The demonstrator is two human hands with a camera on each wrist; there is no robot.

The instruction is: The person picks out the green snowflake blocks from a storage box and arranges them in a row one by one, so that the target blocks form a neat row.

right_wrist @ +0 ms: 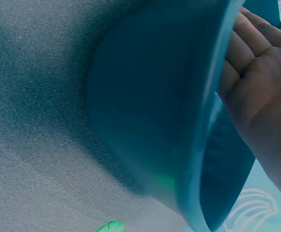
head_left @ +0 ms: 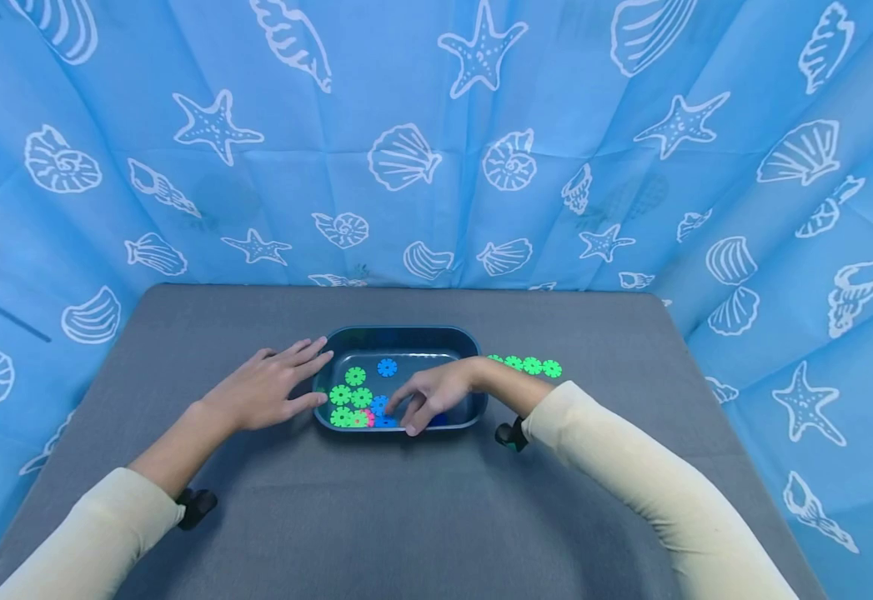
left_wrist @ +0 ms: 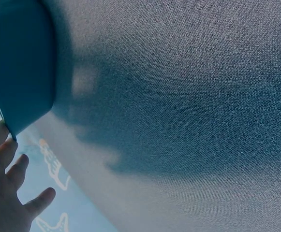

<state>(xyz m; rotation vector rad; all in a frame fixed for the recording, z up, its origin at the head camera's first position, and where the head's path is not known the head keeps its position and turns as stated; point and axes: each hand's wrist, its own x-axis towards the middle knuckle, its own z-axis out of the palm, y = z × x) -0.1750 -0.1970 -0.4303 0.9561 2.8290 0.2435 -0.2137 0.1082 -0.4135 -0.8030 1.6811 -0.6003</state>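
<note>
Our left hand (head_left: 274, 387) splays its fingers at the tray (head_left: 406, 327) rim; our right hand (head_left: 436, 390) is inside, by blue notched discs (head_left: 380, 404). Pinching? We can't tell! Likely light, stiff: edges suit.

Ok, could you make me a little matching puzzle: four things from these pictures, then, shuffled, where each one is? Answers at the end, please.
Things:
1. Left fingers
2. Pink disc
3. Row of green discs
4. Right fingers

Places:
A. Pointing down into the tray
B. On the table, outside the tray, to its right
C. At the tray's left end
D. Lying flat inside the tray

Right pairs: 1-C, 2-D, 3-B, 4-A
</note>
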